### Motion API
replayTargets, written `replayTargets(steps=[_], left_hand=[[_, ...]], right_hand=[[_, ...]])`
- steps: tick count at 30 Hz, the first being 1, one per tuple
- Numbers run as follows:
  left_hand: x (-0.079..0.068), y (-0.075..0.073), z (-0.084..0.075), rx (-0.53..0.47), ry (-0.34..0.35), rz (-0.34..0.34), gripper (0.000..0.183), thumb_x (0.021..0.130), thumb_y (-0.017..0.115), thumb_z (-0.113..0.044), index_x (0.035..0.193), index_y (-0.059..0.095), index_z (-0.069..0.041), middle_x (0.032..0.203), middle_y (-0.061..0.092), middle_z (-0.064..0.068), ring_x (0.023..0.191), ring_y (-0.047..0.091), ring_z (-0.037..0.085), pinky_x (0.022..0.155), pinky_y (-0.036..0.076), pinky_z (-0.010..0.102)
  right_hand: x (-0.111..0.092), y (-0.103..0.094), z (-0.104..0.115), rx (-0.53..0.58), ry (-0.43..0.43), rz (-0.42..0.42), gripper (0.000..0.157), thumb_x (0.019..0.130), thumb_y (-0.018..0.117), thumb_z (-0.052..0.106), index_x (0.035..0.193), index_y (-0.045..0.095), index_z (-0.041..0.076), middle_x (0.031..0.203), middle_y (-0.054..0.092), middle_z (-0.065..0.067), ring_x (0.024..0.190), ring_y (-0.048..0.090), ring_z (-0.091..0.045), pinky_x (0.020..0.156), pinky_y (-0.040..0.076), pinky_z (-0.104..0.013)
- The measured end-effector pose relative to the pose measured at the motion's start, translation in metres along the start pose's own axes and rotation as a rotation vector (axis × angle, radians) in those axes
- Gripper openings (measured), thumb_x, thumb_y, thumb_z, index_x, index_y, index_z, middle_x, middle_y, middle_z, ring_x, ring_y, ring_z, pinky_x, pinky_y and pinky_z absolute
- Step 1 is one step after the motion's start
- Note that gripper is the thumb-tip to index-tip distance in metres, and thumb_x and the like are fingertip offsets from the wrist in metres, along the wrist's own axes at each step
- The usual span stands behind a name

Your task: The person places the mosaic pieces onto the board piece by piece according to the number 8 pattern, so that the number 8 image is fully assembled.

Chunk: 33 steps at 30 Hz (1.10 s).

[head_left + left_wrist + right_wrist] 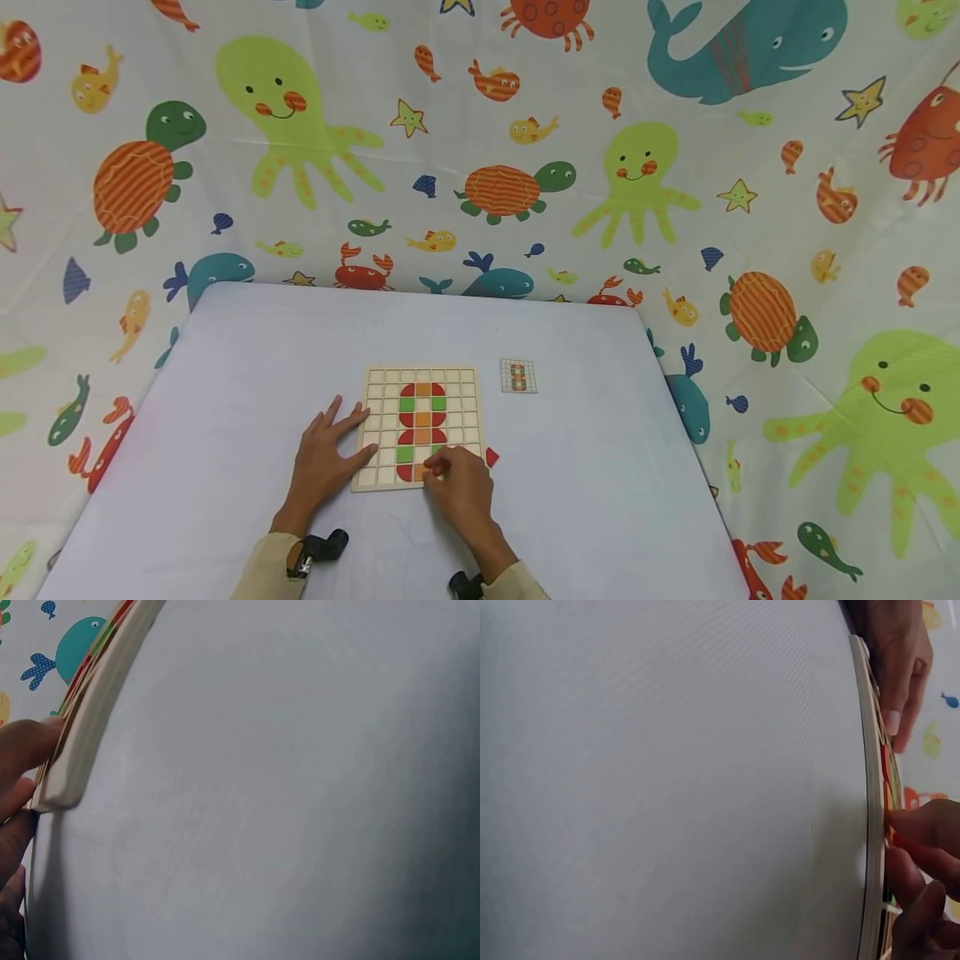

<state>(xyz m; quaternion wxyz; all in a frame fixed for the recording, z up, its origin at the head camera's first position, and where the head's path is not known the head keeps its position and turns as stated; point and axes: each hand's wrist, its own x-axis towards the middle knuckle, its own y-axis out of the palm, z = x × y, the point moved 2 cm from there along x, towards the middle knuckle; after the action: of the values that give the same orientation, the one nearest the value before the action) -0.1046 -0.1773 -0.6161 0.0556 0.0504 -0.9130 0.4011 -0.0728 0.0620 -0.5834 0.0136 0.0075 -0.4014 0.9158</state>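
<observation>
A square wooden grid board [378,379] lies on the white table, bearing red, orange and green tiles in a figure-eight pattern. My left hand [322,458] has its fingers spread, the fingertips and thumb resting along the board's left edge. In the left wrist view, fingers [26,746] touch the board's rim [90,742]. Over the lower right of the pattern, my right hand [463,490] pinches a small orange-red tile [898,840] between thumb and fingers, mostly hidden by them. Beside its thumb shows an orange tile [420,472] in the bottom row.
A loose red tile [491,457] lies on the table just right of the board. Beyond the board's upper right corner is a small card [518,377] printed with a similar grid pattern. A cloth with sea animals [502,190] hangs behind the white table [600,433].
</observation>
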Motion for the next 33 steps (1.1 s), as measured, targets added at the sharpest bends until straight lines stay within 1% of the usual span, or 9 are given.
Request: replayTargets(steps=[4, 9, 13, 17, 20, 23, 27, 30, 33], left_hand=[[0.000, -0.001, 0.000, 0.002, -0.002, 0.004, 0.067, 0.084, 0.088, -0.035, 0.143, 0.068, -0.011, 0.164, 0.042, 0.032, 0.152, 0.036, 0.057, 0.121, 0.026, 0.077], [0.000, 0.000, 0.001, -0.004, 0.006, -0.007, 0.067, 0.083, 0.089, -0.034, 0.142, 0.069, -0.010, 0.163, 0.044, 0.032, 0.152, 0.037, 0.056, 0.121, 0.026, 0.077], [0.001, 0.001, 0.002, -0.007, 0.007, -0.001, 0.067, 0.083, 0.089, -0.033, 0.143, 0.068, -0.010, 0.164, 0.043, 0.031, 0.153, 0.036, 0.055, 0.122, 0.025, 0.076], [0.001, 0.001, 0.003, -0.006, 0.004, 0.009, 0.067, 0.084, 0.088, -0.033, 0.144, 0.067, -0.011, 0.165, 0.041, 0.031, 0.155, 0.035, 0.054, 0.124, 0.024, 0.075], [0.001, 0.001, 0.003, -0.005, 0.002, 0.011, 0.068, 0.084, 0.088, -0.034, 0.144, 0.067, -0.011, 0.165, 0.040, 0.031, 0.155, 0.035, 0.055, 0.123, 0.024, 0.075], [0.001, 0.001, 0.003, -0.005, 0.002, 0.007, 0.068, 0.084, 0.088, -0.034, 0.144, 0.067, -0.011, 0.165, 0.040, 0.031, 0.154, 0.035, 0.055, 0.123, 0.025, 0.075], [0.000, 0.000, 0.002, -0.003, 0.003, -0.001, 0.067, 0.084, 0.088, -0.034, 0.144, 0.067, -0.011, 0.164, 0.041, 0.032, 0.154, 0.036, 0.055, 0.123, 0.025, 0.075], [0.000, 0.000, 0.002, 0.000, 0.006, 0.000, 0.068, 0.084, 0.088, -0.033, 0.144, 0.067, -0.010, 0.164, 0.041, 0.032, 0.154, 0.036, 0.055, 0.123, 0.025, 0.075], [-0.001, 0.000, 0.002, 0.005, 0.007, 0.002, 0.068, 0.084, 0.088, -0.034, 0.144, 0.067, -0.010, 0.164, 0.041, 0.032, 0.153, 0.036, 0.055, 0.123, 0.025, 0.076]], right_hand=[[0.001, -0.007, -0.007, 0.046, 0.033, -0.026, 0.012, 0.084, 0.090, 0.019, 0.087, 0.080, 0.025, 0.073, 0.065, 0.017, 0.068, 0.050, 0.003, 0.060, 0.039, -0.020], [0.004, -0.023, -0.019, 0.098, 0.070, -0.090, 0.017, 0.084, 0.088, 0.012, 0.089, 0.080, 0.025, 0.073, 0.066, 0.012, 0.065, 0.051, -0.001, 0.054, 0.038, -0.021], [0.007, -0.038, -0.034, 0.097, 0.089, -0.128, 0.019, 0.083, 0.088, 0.009, 0.093, 0.080, 0.023, 0.074, 0.065, 0.008, 0.064, 0.050, -0.004, 0.054, 0.039, -0.021], [0.011, -0.051, -0.050, 0.062, 0.121, -0.146, 0.025, 0.081, 0.089, 0.006, 0.098, 0.081, 0.022, 0.081, 0.067, 0.004, 0.065, 0.050, -0.007, 0.054, 0.039, -0.023], [0.014, -0.056, -0.059, 0.022, 0.144, -0.125, 0.031, 0.079, 0.091, 0.006, 0.104, 0.081, 0.021, 0.087, 0.068, 0.002, 0.068, 0.051, -0.009, 0.054, 0.038, -0.026], [0.015, -0.059, -0.064, -0.014, 0.142, -0.088, 0.035, 0.078, 0.093, 0.009, 0.109, 0.081, 0.021, 0.090, 0.067, 0.001, 0.073, 0.054, -0.011, 0.058, 0.040, -0.026], [0.017, -0.060, -0.067, -0.043, 0.132, -0.044, 0.031, 0.080, 0.092, 0.012, 0.107, 0.081, 0.023, 0.093, 0.066, 0.002, 0.079, 0.056, -0.011, 0.062, 0.042, -0.026], [0.017, -0.060, -0.067, -0.050, 0.130, -0.022, 0.028, 0.083, 0.090, 0.010, 0.105, 0.081, 0.024, 0.092, 0.066, 0.003, 0.079, 0.056, -0.011, 0.062, 0.042, -0.027], [0.017, -0.060, -0.068, -0.055, 0.132, 0.006, 0.029, 0.085, 0.087, 0.009, 0.107, 0.080, 0.025, 0.092, 0.064, 0.003, 0.078, 0.055, -0.012, 0.061, 0.040, -0.027]])
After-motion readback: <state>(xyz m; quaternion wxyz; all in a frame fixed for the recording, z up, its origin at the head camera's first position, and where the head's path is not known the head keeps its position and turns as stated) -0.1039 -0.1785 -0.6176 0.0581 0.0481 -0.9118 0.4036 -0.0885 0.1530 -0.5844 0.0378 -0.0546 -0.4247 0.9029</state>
